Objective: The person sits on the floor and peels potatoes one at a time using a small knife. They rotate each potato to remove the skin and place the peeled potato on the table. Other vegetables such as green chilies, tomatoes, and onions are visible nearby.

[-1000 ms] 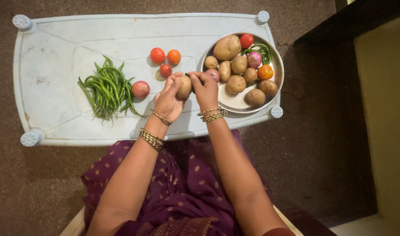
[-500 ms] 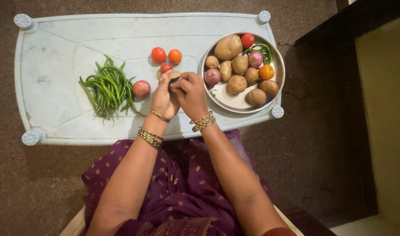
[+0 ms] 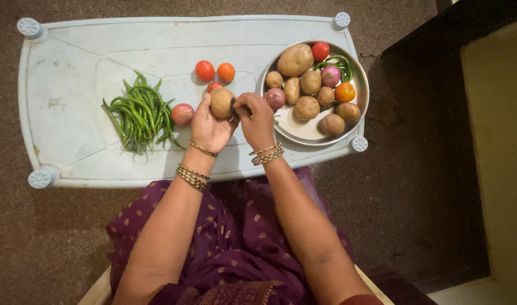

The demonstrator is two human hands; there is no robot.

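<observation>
The left hand [image 3: 208, 127] cups a brown potato [image 3: 221, 103], fingers curled up around its lower and left sides, so the potato sits at the hand's 12 o'clock, lifted over the pale plastic table [image 3: 66, 68]. The right hand [image 3: 257, 120] is closed at the potato's 3 o'clock edge, fingertips pinched on a small dark thing [image 3: 234, 104] pressed against the potato; only a sliver of it shows between thumb and finger, too little to tell what it is. The underside of the potato is hidden by the left palm.

Just behind the potato, at its 11 o'clock, a small red tomato [image 3: 214, 86] is half covered by it. Further toward 12 o'clock lie two more tomatoes [image 3: 204, 70], one red and one orange, touching each other. At 9 o'clock of the left hand a single red onion [image 3: 182, 114] rests just beside a loose heap of green chillies [image 3: 138, 112], too many and too tangled to count.

At 3 o'clock of the right hand stands a round steel plate [image 3: 303, 134]. On it are eight potatoes, two red onions, two tomatoes and a few green chillies curled at the far rim; the onion nearest the right hand is partly hidden by its knuckles.
</observation>
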